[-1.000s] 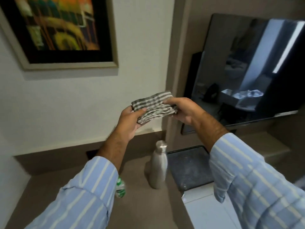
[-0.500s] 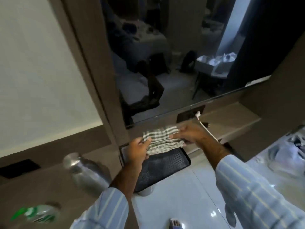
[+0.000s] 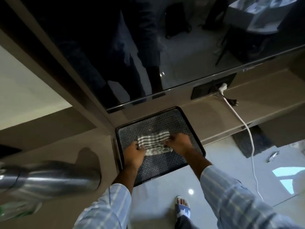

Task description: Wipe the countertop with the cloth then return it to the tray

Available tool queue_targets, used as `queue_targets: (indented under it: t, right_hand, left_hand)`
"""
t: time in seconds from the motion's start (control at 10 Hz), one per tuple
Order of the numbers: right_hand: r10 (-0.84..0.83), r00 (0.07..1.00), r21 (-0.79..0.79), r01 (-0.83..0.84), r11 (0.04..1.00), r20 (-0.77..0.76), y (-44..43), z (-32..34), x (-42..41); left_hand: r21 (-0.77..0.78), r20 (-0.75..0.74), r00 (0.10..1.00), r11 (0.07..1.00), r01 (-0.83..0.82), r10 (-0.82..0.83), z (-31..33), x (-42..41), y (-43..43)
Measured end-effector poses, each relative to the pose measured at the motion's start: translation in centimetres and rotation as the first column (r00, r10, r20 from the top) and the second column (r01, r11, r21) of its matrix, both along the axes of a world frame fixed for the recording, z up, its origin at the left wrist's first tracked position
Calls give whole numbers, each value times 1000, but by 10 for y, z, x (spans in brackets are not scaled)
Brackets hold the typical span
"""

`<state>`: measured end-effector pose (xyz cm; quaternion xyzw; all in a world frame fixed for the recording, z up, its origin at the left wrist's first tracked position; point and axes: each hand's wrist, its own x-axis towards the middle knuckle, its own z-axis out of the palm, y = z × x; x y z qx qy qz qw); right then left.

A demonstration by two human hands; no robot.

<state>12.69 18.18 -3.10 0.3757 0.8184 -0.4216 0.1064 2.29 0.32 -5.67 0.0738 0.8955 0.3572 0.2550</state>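
Lowered: both hands point(image 3: 155, 147) press cloth point(image 3: 154, 143) (folded) onto tray point(image 3: 165, 169).

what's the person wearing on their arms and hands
Both arms wear a light blue shirt with pale stripes, the left sleeve and right sleeve pushed up so the forearms are bare. The left hand and right hand show no gloves; rings can't be made out.

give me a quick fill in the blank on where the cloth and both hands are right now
1. The checked cloth lies over the dark patterned ____.
2. The left hand and the right hand grip the cloth at ____ ends.
3. The metal bottle stands on the countertop to the ____ of the tray.
4. A white ____ hangs from the wall socket toward the floor.

Missing words: tray; opposite; left; cable
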Motion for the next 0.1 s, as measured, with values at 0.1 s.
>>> queue_targets:
  t: [0.1]
  right_hand:
    - [-82, 990, 88, 93, 992, -115, -8, 36, 9]
  left_hand:
    - [-32, -80, 995, 998, 61, -63, 23, 5, -4]
